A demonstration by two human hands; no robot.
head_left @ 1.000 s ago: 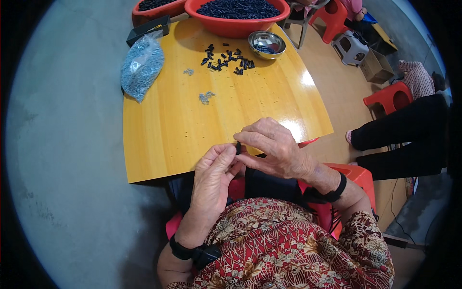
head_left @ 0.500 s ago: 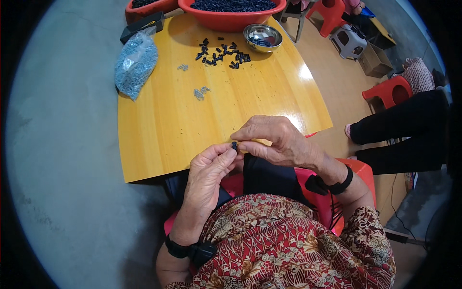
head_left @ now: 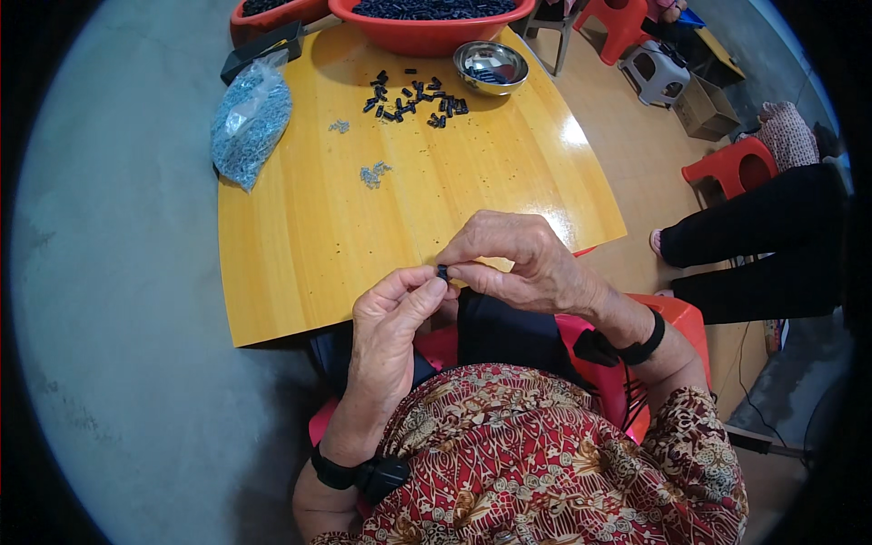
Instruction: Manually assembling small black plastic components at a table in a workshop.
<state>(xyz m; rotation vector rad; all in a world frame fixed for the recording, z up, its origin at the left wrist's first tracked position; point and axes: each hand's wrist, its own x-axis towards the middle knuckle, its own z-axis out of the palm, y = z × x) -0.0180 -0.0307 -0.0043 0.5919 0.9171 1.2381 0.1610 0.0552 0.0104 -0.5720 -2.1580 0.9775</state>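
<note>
A small black cylindrical plastic piece [head_left: 442, 272] is pinched between the thumb and fingers of my left hand [head_left: 389, 320], just over the table's near edge. My right hand [head_left: 525, 261] meets it from the other side, thumb and index finger closed at the top of the piece. Whether the right fingertips also hold something tiny cannot be made out. Farther up the table lie scattered black pieces [head_left: 400, 105] of similar look. Two small heaps of tiny silvery metal parts, a nearer heap [head_left: 373, 174] and a farther heap [head_left: 339, 126], rest left of the middle.
A metal bowl [head_left: 490, 68] with some black pieces stands before a large red basin [head_left: 427, 34] full of them. At the yellow table's [head_left: 300, 236] left edge lies a plastic bag [head_left: 252, 123] of metal parts, near a black box [head_left: 262, 52]. Another person's legs [head_left: 758, 250] are at right.
The view has shifted slightly. My hands stay together at the black piece, with the right fingertips a little closer onto it.
</note>
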